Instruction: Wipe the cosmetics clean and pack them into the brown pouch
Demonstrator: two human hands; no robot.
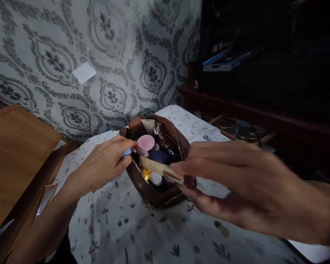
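A brown zippered cosmetic bag [139,183] stands unzipped on the patterned cloth, full of make-up. Between its thumb and fingers, my right hand [236,179] pinches a cream-coloured tube [154,165] with a shiny end, slanting over the bag's opening. My left hand [107,161] is at the bag's left rim, closed on a light-blue piece [126,152] that looks like thin cloth or a wipe. Its fingertips are close to a round pink compact [146,142]. Inside the bag also lie a silver-capped bottle [158,128], a white cap [156,178] and a dark blue item [159,157].
A white cloth with plant prints [112,227] covers the surface under the bag. Left is a wooden box-like piece of furniture [22,146]. Behind rises a patterned wall [110,66] with a white paper [84,72]. An opened drawer [244,134] and dark screen [269,47] are at right.
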